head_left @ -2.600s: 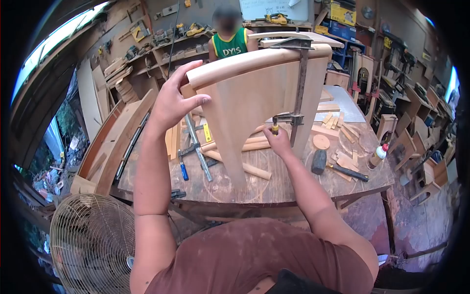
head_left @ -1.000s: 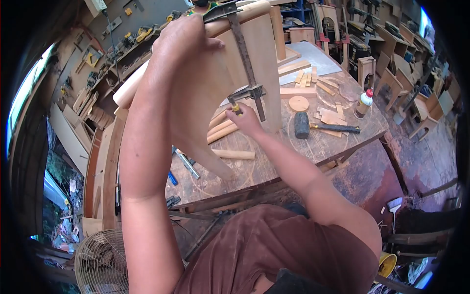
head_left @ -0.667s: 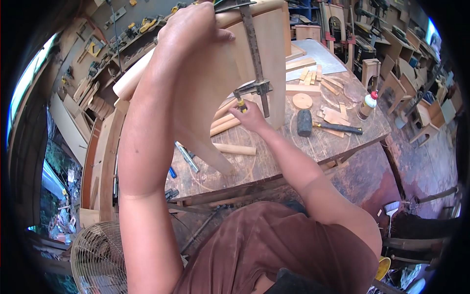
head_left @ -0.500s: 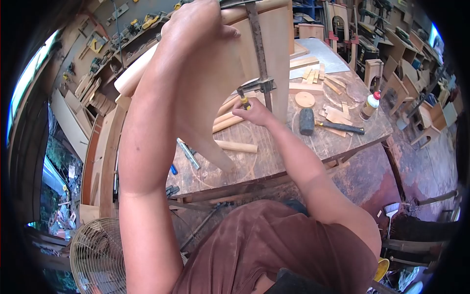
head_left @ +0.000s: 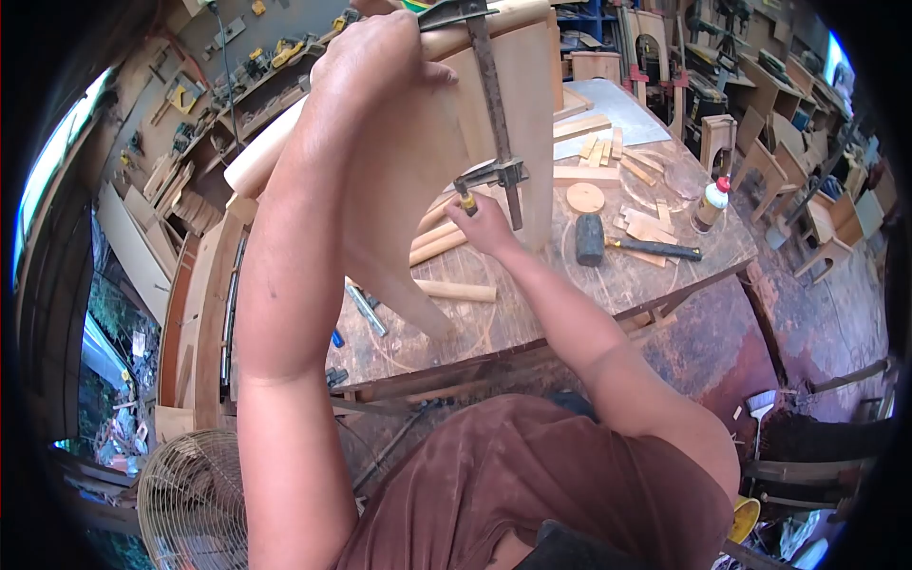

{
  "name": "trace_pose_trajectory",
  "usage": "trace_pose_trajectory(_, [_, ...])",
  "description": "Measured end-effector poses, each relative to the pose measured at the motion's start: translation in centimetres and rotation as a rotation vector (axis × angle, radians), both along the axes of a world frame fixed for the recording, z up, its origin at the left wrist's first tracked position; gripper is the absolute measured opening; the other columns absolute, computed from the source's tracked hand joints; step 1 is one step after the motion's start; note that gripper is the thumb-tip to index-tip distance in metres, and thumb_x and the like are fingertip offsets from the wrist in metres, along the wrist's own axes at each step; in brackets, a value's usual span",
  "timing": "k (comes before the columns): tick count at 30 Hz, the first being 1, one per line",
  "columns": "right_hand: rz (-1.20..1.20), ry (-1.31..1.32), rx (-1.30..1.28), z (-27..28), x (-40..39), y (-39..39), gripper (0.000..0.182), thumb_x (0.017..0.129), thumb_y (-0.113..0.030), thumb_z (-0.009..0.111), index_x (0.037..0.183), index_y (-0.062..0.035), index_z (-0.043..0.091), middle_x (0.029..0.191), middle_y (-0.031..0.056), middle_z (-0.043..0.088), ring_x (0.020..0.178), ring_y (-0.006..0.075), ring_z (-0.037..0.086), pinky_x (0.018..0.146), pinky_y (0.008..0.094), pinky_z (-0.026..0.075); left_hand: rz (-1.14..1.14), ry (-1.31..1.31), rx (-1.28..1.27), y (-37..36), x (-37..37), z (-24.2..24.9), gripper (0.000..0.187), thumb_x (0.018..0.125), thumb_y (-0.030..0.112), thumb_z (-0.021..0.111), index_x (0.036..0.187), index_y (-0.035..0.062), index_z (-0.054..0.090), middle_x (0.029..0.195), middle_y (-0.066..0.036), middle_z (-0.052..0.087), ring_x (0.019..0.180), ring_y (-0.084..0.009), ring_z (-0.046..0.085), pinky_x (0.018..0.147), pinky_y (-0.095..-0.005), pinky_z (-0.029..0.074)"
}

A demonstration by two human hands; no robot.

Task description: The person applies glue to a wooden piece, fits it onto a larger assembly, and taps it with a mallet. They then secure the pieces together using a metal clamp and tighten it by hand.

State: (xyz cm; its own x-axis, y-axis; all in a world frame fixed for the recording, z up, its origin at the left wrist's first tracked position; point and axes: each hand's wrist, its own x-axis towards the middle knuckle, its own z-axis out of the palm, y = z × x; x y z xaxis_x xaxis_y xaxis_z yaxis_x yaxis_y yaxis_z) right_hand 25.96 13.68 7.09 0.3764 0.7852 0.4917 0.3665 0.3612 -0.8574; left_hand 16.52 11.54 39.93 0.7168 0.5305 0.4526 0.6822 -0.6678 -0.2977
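At eight o'clock, nearest, stands a round wire-caged fan [head_left: 195,499]. Beyond it, the scratched wooden worktop [head_left: 513,328] carries a black-headed mallet [head_left: 589,239] between two and three o'clock, with a red-capped white bottle [head_left: 711,204] farther out that way. At one o'clock the right hand [head_left: 483,220] is closed around the black-and-yellow handle [head_left: 468,203] of a dark metal bar clamp [head_left: 489,95]. Farther up, towards eleven, the left hand [head_left: 375,57] grips the rounded pale wooden rail [head_left: 261,157] topping a tilted, curved-edged pale wooden panel [head_left: 408,171], its thumb on the near side.
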Motion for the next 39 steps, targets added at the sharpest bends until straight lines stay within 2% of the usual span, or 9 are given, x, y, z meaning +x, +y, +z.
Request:
trace_pose_trajectory(2, [0.065,-0.005,-0.046,0.4,0.6,-0.1,0.029,0.088,-0.029,0.068,0.095,-0.0013,0.067,0.081,0.0112,0.066,0.076,0.019,0.062,0.073,0.0345,0.048,0.061,-0.014,-0.078,0.1,0.0,0.2,0.045,0.075,0.038,0.079,0.101,0.0024,0.072,0.106,-0.015,0.07,0.101,-0.0314,0.066,0.087,-0.0429,0.054])
trace_pose_trajectory(7, [0.38,0.012,-0.11,1.1,2.1,-0.3,0.021,0.09,-0.024,0.068,0.092,-0.0032,0.068,0.077,0.0016,0.063,0.074,0.0107,0.056,0.07,0.0307,0.047,0.061,-0.024,-0.074,0.1,0.1,0.2,0.046,0.073,0.038,0.079,0.101,0.0022,0.072,0.106,-0.016,0.07,0.101,-0.0314,0.066,0.088,-0.042,0.054])
trace_pose_trajectory(9, [0.365,0.007,-0.116,1.0,2.0,-0.2,0.02,0.09,-0.024,0.068,0.092,-0.0033,0.068,0.078,0.0016,0.064,0.074,0.0109,0.056,0.071,0.0302,0.047,0.058,-0.025,-0.065,0.4,0.1,-0.1,0.047,0.073,0.038,0.079,0.101,0.0023,0.072,0.106,-0.016,0.07,0.101,-0.0311,0.067,0.088,-0.0416,0.054])
trace_pose_trajectory(11, [0.349,-0.003,-0.127,0.7,1.7,-0.2,0.02,0.09,-0.023,0.068,0.093,-0.0035,0.068,0.079,0.0015,0.064,0.074,0.0111,0.057,0.071,0.0296,0.047,-0.044,-0.084,-0.031,1.0,-0.1,-0.4,0.047,0.074,0.042,0.08,0.087,-0.0026,0.07,0.087,-0.022,0.069,0.089,-0.0368,0.068,0.078,-0.0459,0.054])
trace_pose_trajectory(20, [-0.087,0.007,0.05,-1.0,-0.5,-0.2,0.028,0.086,-0.026,0.07,0.098,-0.0017,0.065,0.084,0.0105,0.068,0.077,0.0198,0.064,0.075,0.0335,0.051,-0.02,-0.057,-0.102,-0.3,-0.7,0.2,0.049,0.072,0.039,0.082,0.097,-0.0016,0.069,0.098,-0.022,0.07,0.092,-0.0354,0.069,0.08,-0.0441,0.056])
trace_pose_trajectory(25, [-0.036,-0.047,0.036,0.0,-0.4,-0.7,0.023,0.087,-0.023,0.071,0.093,-0.0009,0.067,0.083,0.0081,0.067,0.076,0.0139,0.061,0.071,0.0312,0.049,-0.094,-0.075,-0.088,0.6,-1.1,-0.2,0.05,0.07,0.038,0.083,0.095,-0.0034,0.07,0.091,-0.022,0.071,0.086,-0.035,0.071,0.077,-0.0433,0.057])
trace_pose_trajectory(31, [0.233,-0.013,-0.04,-0.4,1.8,-0.3,0.017,0.089,-0.02,0.069,0.09,-0.003,0.066,0.073,-0.0001,0.059,0.065,0.0075,0.054,0.058,0.0248,0.043,-0.296,-0.121,-0.157,0.6,-2.0,0.2,0.045,0.071,0.034,0.081,0.092,-0.0032,0.07,0.089,-0.023,0.07,0.085,-0.0359,0.07,0.074,-0.0439,0.057])
trace_pose_trajectory(34, [0.405,0.021,-0.161,-0.1,2.3,-0.4,0.018,0.088,-0.019,0.071,0.089,-0.0022,0.066,0.072,-0.0018,0.059,0.063,0.0063,0.051,0.057,0.0249,0.042,-0.227,-0.151,-0.207,0.8,-1.7,-0.3,0.045,0.07,0.032,0.081,0.097,-0.0015,0.069,0.091,-0.024,0.07,0.087,-0.0367,0.07,0.075,-0.045,0.056])
trace_pose_trajectory(39, [0.281,0.058,-0.146,0.1,1.1,-1.2,0.021,0.088,-0.022,0.071,0.092,-0.0012,0.065,0.076,0.0,0.061,0.07,0.008,0.054,0.064,0.0268,0.046,-0.278,-0.155,-0.177,0.7,-1.7,-0.2,0.045,0.072,0.034,0.08,0.096,-0.002,0.068,0.091,-0.025,0.069,0.088,-0.0371,0.069,0.076,-0.0452,0.055])
